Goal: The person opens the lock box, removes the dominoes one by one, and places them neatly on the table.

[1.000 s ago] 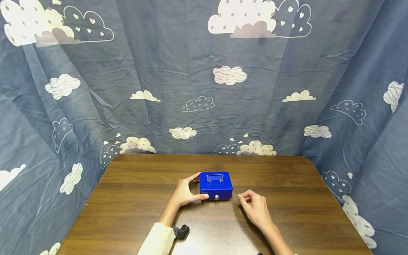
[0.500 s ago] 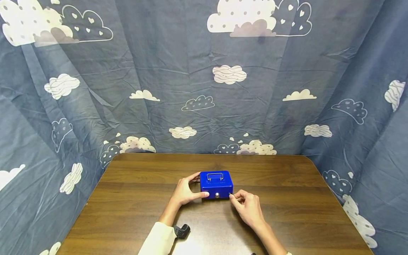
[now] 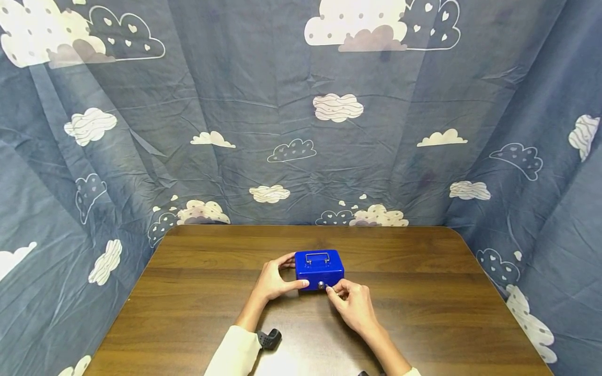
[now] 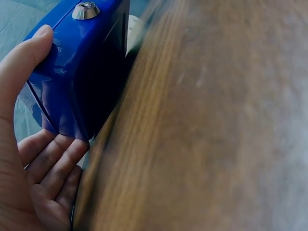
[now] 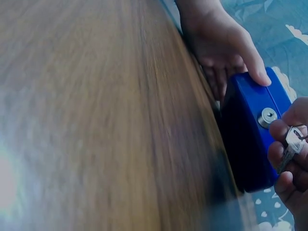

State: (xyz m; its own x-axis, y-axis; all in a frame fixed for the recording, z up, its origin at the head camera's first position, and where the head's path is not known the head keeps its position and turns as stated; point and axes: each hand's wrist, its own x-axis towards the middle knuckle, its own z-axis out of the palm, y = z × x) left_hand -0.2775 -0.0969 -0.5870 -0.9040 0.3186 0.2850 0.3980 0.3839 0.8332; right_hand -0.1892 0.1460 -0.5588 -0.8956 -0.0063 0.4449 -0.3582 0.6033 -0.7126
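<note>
A small blue cash box (image 3: 319, 266) with a wire handle (image 3: 317, 259) on its lid stands on the table, its lid down. My left hand (image 3: 273, 283) grips its left end, thumb on the front face and fingers around the side and back. The round silver lock (image 5: 267, 117) is in the middle of the front. Just right of it my right hand (image 3: 355, 304) pinches a key, mostly covered by the fingers. In the right wrist view a silver key (image 5: 291, 144) on a thin ring lies against the fingers. Whether a key tip touches the lock, I cannot tell.
The brown wooden table (image 3: 211, 256) extends around the box on all sides. A grey-blue curtain (image 3: 291, 94) with cloud prints hangs behind and at both sides of it. A black wrist device (image 3: 270, 339) is on the left wrist.
My right hand has moved left with the key, from beside the box to the front by the lock. The left hand keeps its hold on the cash box.
</note>
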